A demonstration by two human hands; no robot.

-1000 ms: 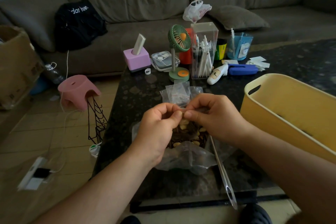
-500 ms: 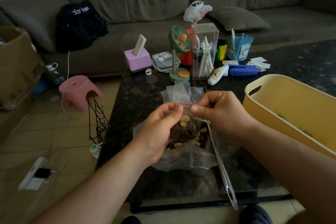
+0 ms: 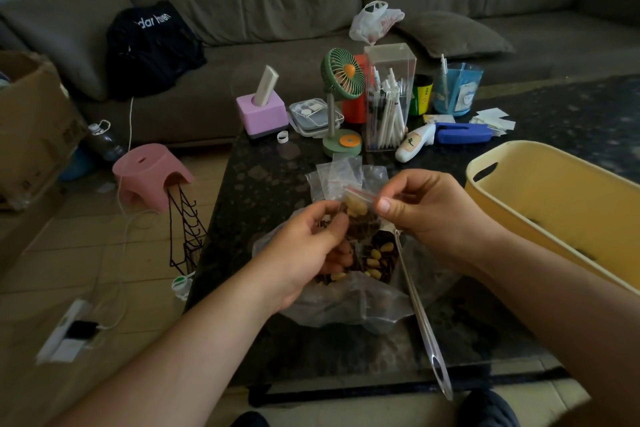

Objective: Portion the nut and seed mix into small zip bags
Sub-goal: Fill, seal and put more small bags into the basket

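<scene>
Nearest, the left hand (image 3: 311, 250) curls round the lower corner of the small zip bag (image 3: 358, 215), while the right hand (image 3: 426, 215) pinches its red-striped top edge. Beneath both hands lies the big open bag of mix (image 3: 363, 288); just beyond, the spare zip bags (image 3: 337, 175).

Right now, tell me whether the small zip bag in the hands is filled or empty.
Filled: nuts and dark seeds show through the small zip bag, pinched at its red strip by the right hand and held by the left hand.
</scene>
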